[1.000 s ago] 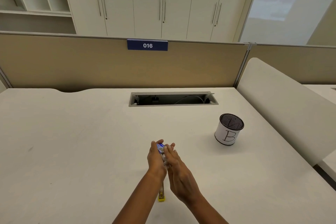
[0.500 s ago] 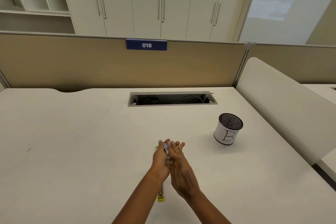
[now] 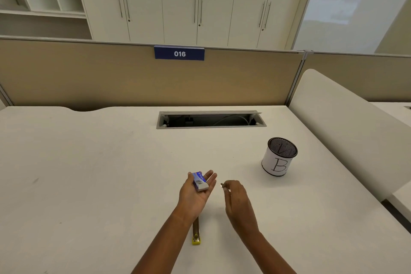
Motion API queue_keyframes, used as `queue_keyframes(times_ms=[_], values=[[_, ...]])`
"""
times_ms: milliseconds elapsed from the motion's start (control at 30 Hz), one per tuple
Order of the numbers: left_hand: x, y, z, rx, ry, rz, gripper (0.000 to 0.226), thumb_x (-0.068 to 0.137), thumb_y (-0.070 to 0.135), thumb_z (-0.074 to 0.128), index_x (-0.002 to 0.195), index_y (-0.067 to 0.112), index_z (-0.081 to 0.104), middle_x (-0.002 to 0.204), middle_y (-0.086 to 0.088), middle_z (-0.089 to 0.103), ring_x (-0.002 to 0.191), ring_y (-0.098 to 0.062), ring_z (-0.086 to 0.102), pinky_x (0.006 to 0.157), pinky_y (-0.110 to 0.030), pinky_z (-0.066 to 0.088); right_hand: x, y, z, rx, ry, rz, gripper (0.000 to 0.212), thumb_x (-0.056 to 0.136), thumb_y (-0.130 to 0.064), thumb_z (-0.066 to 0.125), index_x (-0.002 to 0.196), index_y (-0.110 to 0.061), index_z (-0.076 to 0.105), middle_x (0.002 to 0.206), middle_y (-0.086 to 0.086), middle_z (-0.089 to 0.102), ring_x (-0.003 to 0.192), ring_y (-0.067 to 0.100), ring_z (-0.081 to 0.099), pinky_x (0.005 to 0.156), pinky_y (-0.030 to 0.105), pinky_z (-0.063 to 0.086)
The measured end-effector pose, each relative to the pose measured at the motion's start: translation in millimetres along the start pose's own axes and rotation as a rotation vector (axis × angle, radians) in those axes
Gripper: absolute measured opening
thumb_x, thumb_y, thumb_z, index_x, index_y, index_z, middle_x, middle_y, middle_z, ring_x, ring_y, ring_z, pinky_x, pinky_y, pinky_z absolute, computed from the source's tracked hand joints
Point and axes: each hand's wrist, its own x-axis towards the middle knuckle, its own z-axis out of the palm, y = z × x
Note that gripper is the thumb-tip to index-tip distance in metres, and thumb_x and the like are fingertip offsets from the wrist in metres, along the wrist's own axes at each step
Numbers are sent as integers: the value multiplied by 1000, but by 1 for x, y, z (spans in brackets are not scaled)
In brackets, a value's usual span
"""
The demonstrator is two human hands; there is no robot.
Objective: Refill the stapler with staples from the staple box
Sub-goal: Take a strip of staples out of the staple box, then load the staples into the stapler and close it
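Two hands I see just beyond the slim, yellow-tipped stapler [image 3: 196,232] on the matte white desk [image 3: 89,173]: left hand [image 3: 195,196] spread flat under the small rectangular staple box [image 3: 200,181], right hand [image 3: 236,198] pinching a glinting staple strip [image 3: 222,184].

The counter [image 3: 89,173] is looking matt and smooth. The staple box [image 3: 200,181] is showing printed card. At lower centre, the stapler [image 3: 196,232] is showing dull metal with yellow plastic.

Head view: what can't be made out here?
- stapler: front end hidden under the left hand and wrist; open or loaded, cannot tell.
- small piece pinched by the right hand: too small to identify.
- staple box on the left palm: contents not visible; label too small to read.
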Motion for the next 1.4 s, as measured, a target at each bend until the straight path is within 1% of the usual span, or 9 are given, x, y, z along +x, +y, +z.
queue_keyframes(times_ms=[67,167,267,400,567,733,1000,1167,1400], values=[[2,1,-2,-40,24,-4,46,101,32,25,136,5,35,141,-27,40,135,-40,35,110,-45,29,1,9,-2,-199,-93,-27,5,83,-1,62,87,-5,63,80,9,66,74,23,63,61,24,49],[4,0,-3,-77,31,17,49,101,29,25,139,-1,29,127,-28,50,134,-41,37,105,-45,33,1,17,-4,-383,-156,-20,26,59,2,82,68,-11,62,60,0,63,52,16,60,38,19,42],[3,1,-3,-98,-21,53,41,101,28,28,130,-1,35,95,-24,55,118,-44,50,88,-42,51,1,27,-2,-421,-264,38,10,82,-2,60,90,-8,61,86,7,65,77,21,60,56,26,48],[2,2,-3,-100,-46,85,33,98,27,37,104,-5,45,86,-20,53,85,-37,59,52,-35,59,0,37,5,-446,-344,80,21,95,-11,35,107,-10,52,109,6,56,98,21,51,68,29,44],[0,0,-3,-88,-17,138,24,94,26,47,87,4,50,78,-16,53,53,-30,71,47,-30,60,9,17,-1,-234,-221,98,20,95,-17,43,111,-14,54,110,6,59,93,20,60,73,26,48],[3,-1,-5,-66,51,163,24,92,27,51,88,4,50,78,-16,55,45,-23,69,43,-28,58,23,-29,-15,19,40,-80,15,90,-7,53,102,-10,63,96,6,67,84,16,63,67,16,46],[4,3,-7,-49,52,178,23,92,30,51,89,7,53,78,-15,58,44,-17,68,44,-23,57,26,-49,-19,-7,-66,-228,21,89,-11,57,107,-10,67,102,10,66,97,21,60,77,26,50],[3,3,-7,-36,13,153,25,93,31,49,90,6,53,51,-11,70,46,-19,70,44,-23,58,21,-53,-20,-61,-52,-310,19,76,-3,71,94,-7,71,85,9,71,78,20,67,63,22,54],[5,-1,-5,12,-17,145,29,94,31,46,90,4,54,51,-10,70,46,-16,69,43,-21,56,23,-54,-24,-66,-82,-317,14,74,-6,66,87,-6,71,82,11,71,73,22,68,54,22,56]])
